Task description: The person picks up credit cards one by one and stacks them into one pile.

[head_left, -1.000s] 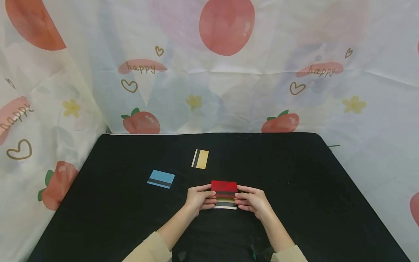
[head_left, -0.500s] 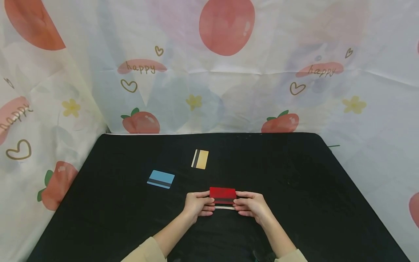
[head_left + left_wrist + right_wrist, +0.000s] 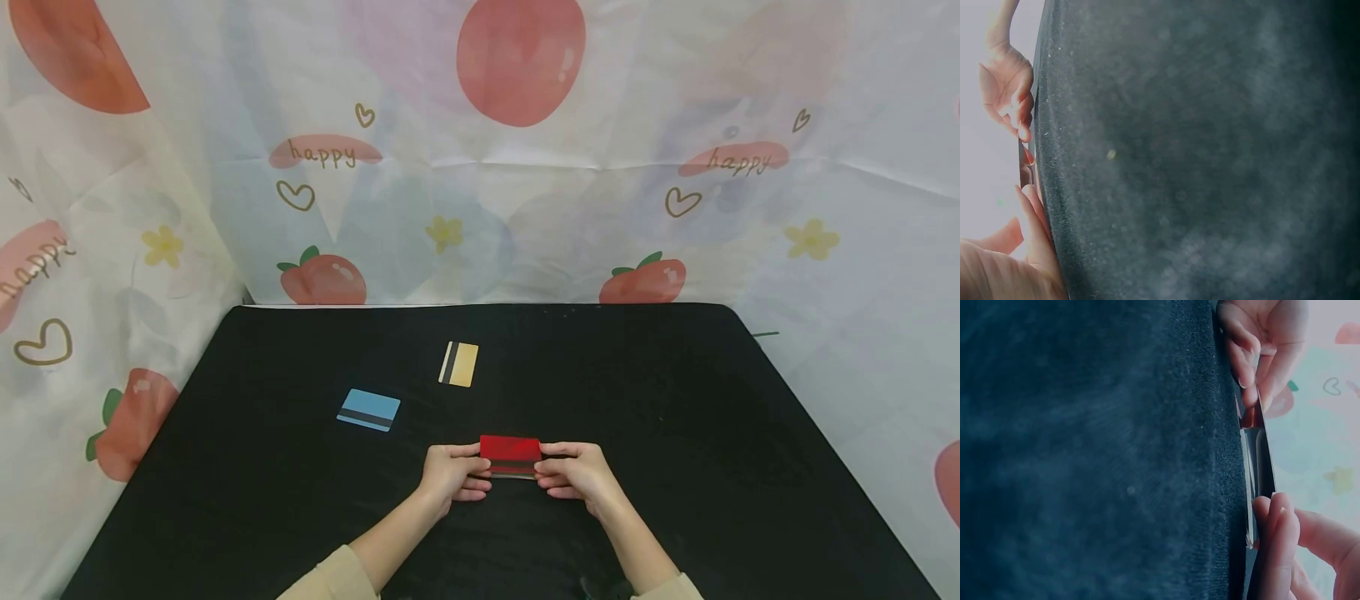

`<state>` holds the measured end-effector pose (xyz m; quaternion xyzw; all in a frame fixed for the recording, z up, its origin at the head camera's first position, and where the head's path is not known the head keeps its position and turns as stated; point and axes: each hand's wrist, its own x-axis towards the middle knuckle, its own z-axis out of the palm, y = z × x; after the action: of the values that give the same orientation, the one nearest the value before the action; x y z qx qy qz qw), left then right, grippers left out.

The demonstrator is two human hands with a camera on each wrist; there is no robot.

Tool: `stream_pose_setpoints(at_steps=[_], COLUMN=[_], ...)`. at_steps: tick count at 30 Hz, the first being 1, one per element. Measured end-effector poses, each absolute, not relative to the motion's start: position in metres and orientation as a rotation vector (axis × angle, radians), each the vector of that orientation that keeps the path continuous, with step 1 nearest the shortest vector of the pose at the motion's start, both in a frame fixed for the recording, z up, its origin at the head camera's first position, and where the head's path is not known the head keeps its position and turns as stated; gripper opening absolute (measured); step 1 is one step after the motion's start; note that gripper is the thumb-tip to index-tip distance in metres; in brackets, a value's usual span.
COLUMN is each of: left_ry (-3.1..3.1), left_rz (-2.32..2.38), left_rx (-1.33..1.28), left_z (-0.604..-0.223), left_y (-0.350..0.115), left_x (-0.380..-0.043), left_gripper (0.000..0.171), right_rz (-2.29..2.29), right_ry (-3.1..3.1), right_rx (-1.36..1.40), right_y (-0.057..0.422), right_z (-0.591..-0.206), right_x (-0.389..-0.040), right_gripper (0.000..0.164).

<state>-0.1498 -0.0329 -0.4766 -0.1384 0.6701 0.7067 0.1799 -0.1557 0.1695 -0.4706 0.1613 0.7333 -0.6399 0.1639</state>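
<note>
A red card with a dark stripe is pinched at both short ends, the left hand at its left end and the right hand at its right. Thumbs lie on top of the card near its lower corners. In the right wrist view the card appears edge-on, just above a low stack of cards. From the head only a thin pale edge of that stack shows below the red card. Whether the red card touches the stack, I cannot tell.
A blue card with a dark stripe lies on the black table, left of and beyond the hands. Farther back lies a yellow card, turned upright. A printed cloth hangs behind the table.
Both hands have drawn the red card toward the person, over the gold and white striped card below it, which is now nearly covered. The blue and yellow cards have stayed put.
</note>
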Motion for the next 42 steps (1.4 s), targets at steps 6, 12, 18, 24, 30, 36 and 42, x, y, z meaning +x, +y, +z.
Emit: stream_pose_setpoints(at_steps=[6,12,18,24,30,36,42], left_ry=[1.927,1.992,2.023,2.050,2.063,2.058,2.072], left_rz=[1.995,1.993,1.976,1.974,1.976,1.979,1.986], left_rx=[-0.367,-0.342,-0.346,-0.349,-0.369,-0.382,-0.369], left_z=[-0.4771,-0.4783,-0.4811,-0.4827,-0.4819,-0.4832,-0.4838], left_y=[-0.0320,-0.0310,-0.0308,-0.0293,-0.0277,-0.0276,-0.0278], left_x=[-0.1499,-0.1504,-0.1512,-0.1516,-0.1507,-0.1507,-0.1510], left_gripper=[0.038,0.038,0.044,0.041,0.041,0.042,0.039], right_rz=[-1.808,-1.794,-1.799,-1.806,-1.789,-1.770,-1.777], right_ry=[2.114,2.142,2.154,2.136,2.143,2.156,2.140], right_rx=[0.465,0.489,0.497,0.500,0.502,0.480,0.484], right_y=[0.1682,0.1663,0.1654,0.1658,0.1657,0.1661,0.1685], right_z=[-0.4701,-0.4705,-0.4699,-0.4696,-0.4703,-0.4712,-0.4739], right_x=[-0.1565,-0.1578,-0.1566,-0.1559,-0.1562,-0.1562,-0.1580], right_gripper=[0.037,0.035,0.038,0.047,0.049,0.051,0.048])
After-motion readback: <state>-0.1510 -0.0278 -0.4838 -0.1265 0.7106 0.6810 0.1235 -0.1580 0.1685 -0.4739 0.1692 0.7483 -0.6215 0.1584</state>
